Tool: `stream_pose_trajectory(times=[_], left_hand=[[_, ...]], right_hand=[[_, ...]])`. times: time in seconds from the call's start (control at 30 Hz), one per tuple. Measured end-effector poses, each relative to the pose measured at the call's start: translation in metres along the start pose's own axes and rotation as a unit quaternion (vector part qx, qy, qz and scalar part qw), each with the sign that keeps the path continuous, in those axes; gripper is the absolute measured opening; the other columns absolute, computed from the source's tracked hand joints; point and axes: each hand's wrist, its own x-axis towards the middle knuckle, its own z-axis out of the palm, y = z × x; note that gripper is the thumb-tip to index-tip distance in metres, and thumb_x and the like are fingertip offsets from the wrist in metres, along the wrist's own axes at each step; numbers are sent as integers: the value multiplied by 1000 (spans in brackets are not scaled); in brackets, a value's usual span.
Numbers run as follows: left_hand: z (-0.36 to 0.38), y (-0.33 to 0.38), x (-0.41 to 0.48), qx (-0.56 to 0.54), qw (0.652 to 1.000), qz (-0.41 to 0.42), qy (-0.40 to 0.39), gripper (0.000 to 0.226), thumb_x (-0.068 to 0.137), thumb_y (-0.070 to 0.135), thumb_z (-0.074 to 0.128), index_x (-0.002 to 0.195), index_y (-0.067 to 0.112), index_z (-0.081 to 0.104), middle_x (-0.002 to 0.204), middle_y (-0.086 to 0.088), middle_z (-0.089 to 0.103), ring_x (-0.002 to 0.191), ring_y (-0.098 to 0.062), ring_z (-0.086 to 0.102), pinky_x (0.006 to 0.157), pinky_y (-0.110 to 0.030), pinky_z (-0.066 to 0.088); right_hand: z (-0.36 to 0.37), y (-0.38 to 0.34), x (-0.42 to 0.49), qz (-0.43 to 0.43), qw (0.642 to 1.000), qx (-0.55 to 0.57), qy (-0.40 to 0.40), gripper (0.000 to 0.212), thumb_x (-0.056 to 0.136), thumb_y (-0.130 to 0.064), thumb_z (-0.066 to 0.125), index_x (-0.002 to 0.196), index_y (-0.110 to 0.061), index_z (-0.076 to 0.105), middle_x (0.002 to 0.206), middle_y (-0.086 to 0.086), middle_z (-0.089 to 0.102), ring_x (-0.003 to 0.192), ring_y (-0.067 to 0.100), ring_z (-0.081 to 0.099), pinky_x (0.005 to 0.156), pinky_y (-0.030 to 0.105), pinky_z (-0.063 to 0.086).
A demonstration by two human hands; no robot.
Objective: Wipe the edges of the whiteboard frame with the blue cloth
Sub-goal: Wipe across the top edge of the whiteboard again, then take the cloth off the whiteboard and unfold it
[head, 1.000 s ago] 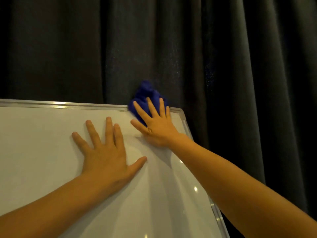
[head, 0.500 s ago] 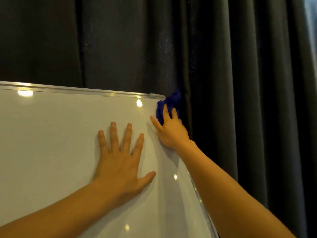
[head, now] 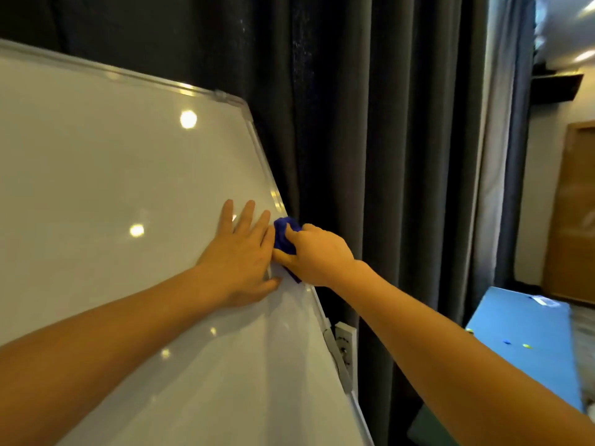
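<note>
In the head view, the left hand (head: 240,255) lies flat on the glossy white whiteboard surface (head: 112,175), palm down, fingers straight and spread a little, thumb stretched out low toward the right; it holds nothing. Its bare forearm runs in from the near left corner. Just to its right, the right hand (head: 317,254) is curled over the crumpled dark blue cloth (head: 283,235), thumb on the board side and the other fingers wrapped over the silver metal whiteboard frame (head: 262,156) on its right edge, gripping the cloth against that edge. The cloth sits on the right frame edge about halfway down, showing above and below the thumb, and touches the left hand's little finger side. The right forearm reaches in from the near right, wrist slightly bent. Behind the board hangs a dark grey pleated curtain (head: 370,140). At the far right stands a bright blue flat surface (head: 528,333) with small bits on it
</note>
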Motion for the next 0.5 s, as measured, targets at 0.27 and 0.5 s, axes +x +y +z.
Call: stream_pose_trajectory(times=[0.27, 0.5], left_hand=[[1, 61, -27, 17, 993, 105, -51, 102, 78, 85, 23, 153, 17, 24, 164, -18, 11, 148, -49, -3, 113, -69, -5], [-35, 116, -62, -538, 836, 83, -74, 52, 77, 36, 77, 124, 25, 55, 114, 5, 66, 101, -11, 62, 85, -26, 53]], right_hand=[[1, 50, -94, 136, 932, 103, -321, 53, 91, -66, 49, 94, -19, 73, 84, 5, 72, 78, 21, 69, 73, 33, 59], [-29, 68, -129, 210, 786, 513, -272, 29, 89, -42, 66, 107, -21, 72, 97, 5, 77, 87, 23, 75, 72, 33, 61]])
